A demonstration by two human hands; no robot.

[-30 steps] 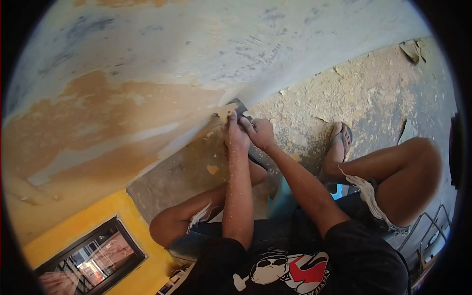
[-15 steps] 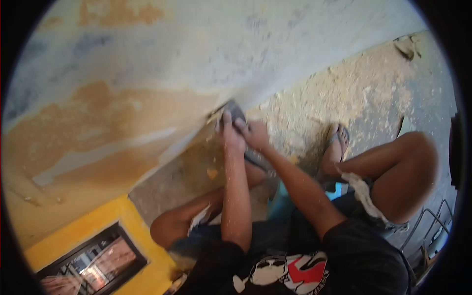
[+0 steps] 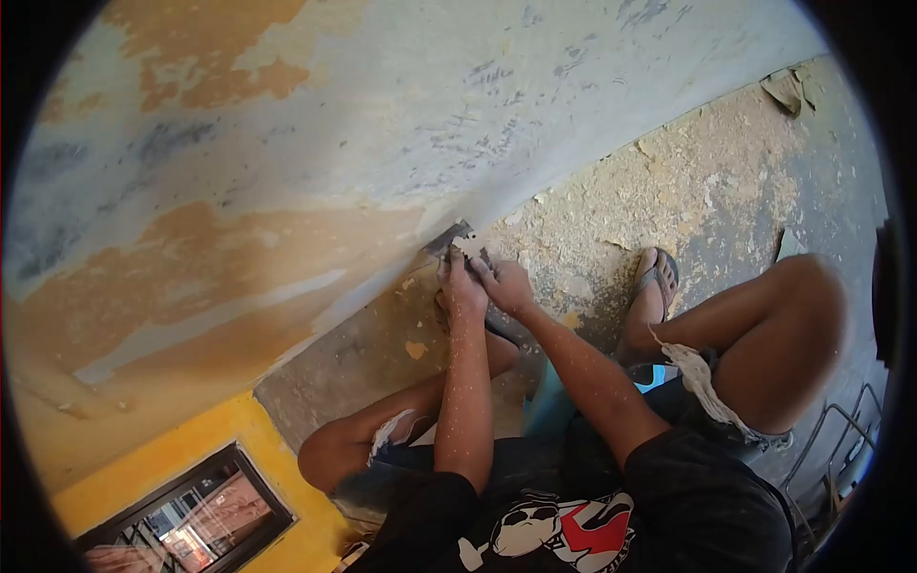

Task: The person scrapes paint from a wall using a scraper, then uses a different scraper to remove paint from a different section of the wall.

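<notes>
A flat scraper point(image 3: 446, 238) with a dark blade lies against the foot of the patchy wall point(image 3: 315, 181), near where it meets the floor. My left hand point(image 3: 462, 285) is closed on the scraper from the near side. My right hand point(image 3: 507, 284) is closed on it too, just to the right, its thumb pointing toward the left hand. A pale flake of paint point(image 3: 469, 245) rests on the tool above my fingers. The handle is mostly hidden by both hands.
Paint flakes cover the floor point(image 3: 707, 181) to the right. My sandaled foot point(image 3: 655, 279) stands there. A light blue stool point(image 3: 548, 401) is beneath me. At lower left is a yellow frame point(image 3: 315, 497) around a window; a metal rack point(image 3: 829, 430) is at lower right.
Both hands and the scraper have shifted slightly down in the view and right. The tool's blade now shows more clearly, with a pale flake on it.
</notes>
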